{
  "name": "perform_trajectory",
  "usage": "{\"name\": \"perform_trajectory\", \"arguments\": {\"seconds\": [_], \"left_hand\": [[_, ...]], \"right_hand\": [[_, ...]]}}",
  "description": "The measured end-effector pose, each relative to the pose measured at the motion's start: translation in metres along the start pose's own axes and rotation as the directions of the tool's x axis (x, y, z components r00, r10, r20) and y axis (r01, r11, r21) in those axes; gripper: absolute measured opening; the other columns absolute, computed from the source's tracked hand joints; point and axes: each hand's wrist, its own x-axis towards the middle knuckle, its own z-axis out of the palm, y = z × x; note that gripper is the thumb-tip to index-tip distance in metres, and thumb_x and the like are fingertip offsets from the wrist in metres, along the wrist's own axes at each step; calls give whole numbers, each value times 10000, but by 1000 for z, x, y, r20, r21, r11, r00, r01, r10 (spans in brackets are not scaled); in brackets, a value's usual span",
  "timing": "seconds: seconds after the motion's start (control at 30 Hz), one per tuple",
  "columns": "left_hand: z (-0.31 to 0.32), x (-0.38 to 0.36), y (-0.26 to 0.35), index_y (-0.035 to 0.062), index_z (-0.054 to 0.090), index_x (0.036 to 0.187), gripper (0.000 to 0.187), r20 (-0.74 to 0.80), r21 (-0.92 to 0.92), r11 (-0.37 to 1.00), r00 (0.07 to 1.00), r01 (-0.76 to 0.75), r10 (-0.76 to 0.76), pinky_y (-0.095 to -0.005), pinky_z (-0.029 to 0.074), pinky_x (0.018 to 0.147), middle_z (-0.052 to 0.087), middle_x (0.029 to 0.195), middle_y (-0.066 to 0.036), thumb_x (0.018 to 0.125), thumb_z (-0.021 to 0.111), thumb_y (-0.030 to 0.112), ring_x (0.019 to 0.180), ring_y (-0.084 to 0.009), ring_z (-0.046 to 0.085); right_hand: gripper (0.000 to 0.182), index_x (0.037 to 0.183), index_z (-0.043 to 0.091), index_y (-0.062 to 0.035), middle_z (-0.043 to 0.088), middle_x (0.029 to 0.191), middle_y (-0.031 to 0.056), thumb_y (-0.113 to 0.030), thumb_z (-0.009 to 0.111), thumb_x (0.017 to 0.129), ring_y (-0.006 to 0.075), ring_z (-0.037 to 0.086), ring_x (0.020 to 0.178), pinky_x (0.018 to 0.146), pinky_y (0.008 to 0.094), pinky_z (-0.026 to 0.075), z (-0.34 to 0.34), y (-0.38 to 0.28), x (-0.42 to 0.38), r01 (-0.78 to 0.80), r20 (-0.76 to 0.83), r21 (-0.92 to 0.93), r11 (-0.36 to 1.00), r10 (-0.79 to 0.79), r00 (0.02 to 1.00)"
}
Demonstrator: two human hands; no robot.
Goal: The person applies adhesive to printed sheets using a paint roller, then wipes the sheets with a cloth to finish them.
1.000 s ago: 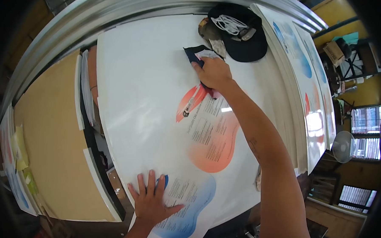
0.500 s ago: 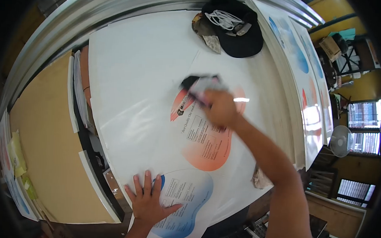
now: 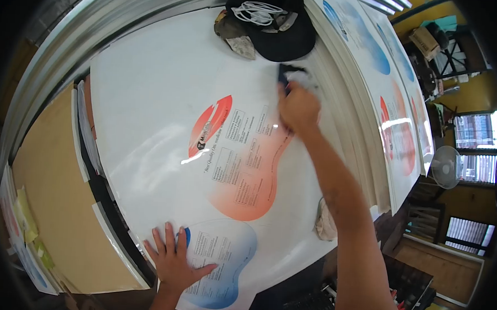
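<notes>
My right hand point(image 3: 300, 108) is closed around a dark, blurred tool with grey cloth-like material point(image 3: 299, 77), near the right side of the white sheet point(image 3: 145, 106). Left of it on the sheet lies a red-orange printed shape point(image 3: 252, 194) with text boxes and a red logo point(image 3: 210, 125). My left hand point(image 3: 172, 265) rests flat with fingers spread at the sheet's lower edge, partly over a blue printed shape point(image 3: 230, 265). Exactly what the tool looks like is smeared by motion.
A black cap point(image 3: 287, 35) holding a white cable point(image 3: 257, 12) sits at the top edge. A crumpled cloth point(image 3: 326, 220) lies by my right forearm. Brown board point(image 3: 64, 191) stands left; printed sheets point(image 3: 369, 49) lie right, beyond metal rails. A fan point(image 3: 446, 167) is farther right.
My right hand and the tool have moved up and right, off the red logo, uncovering it. My left hand stays flat on the sheet. The whole view has shifted slightly.
</notes>
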Motion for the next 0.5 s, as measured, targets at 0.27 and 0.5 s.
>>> {"name": "perform_trajectory", "arguments": {"seconds": [0.27, 0.5], "left_hand": [[-3, 6, 2, -13, 179, 1605, 1395, -53, 51, 998, 998, -26, 29, -730, 24, 1158, 160, 1645, -319, 661, 613, 917, 1514, -559, 94], [8, -5, -7, -100, 133, 1579, 1352, -356, -321, 945, 933, -64, -57, -672, 41, 1190, 214, 1614, -359, 755, 518, 901, 1512, -550, 141]], "right_hand": [[270, 859, 680, -65, 727, 883, 186, -320, 604, 905, 346, 715, 890, 805, 483, 542, -18, -1, 30, 100, 106, 10, 995, -101, 989], [185, 807, 623, -150, 678, 859, 82, -209, 751, 687, 297, 671, 816, 721, 476, 501, -10, -69, -239, 484, 170, 474, 735, -616, 769]]}}
